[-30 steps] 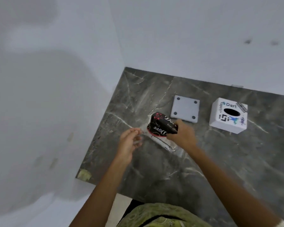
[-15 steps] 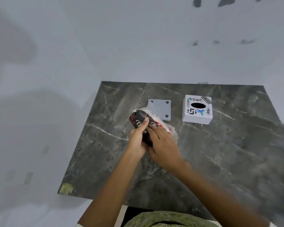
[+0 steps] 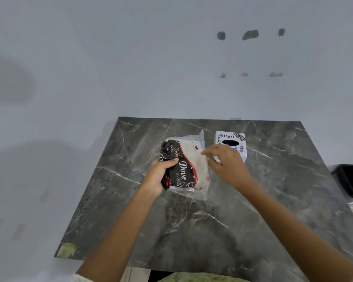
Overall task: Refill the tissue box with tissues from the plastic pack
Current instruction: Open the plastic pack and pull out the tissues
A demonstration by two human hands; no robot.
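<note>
Opening the plastic pack (image 3: 184,165): left hand (image 3: 158,176) clenches it, right hand (image 3: 227,164) hovers released; next, tear the wrap.

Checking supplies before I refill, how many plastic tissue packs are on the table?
1: the plastic pack lies mid-table, held by the left hand, left of the tissue box.

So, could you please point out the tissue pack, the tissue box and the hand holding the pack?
tissue pack (image 3: 189,159), head view, clear white middle.
tissue box (image 3: 229,136), head view, printed top.
left hand (image 3: 158,176), head view, back of the hand.
</note>
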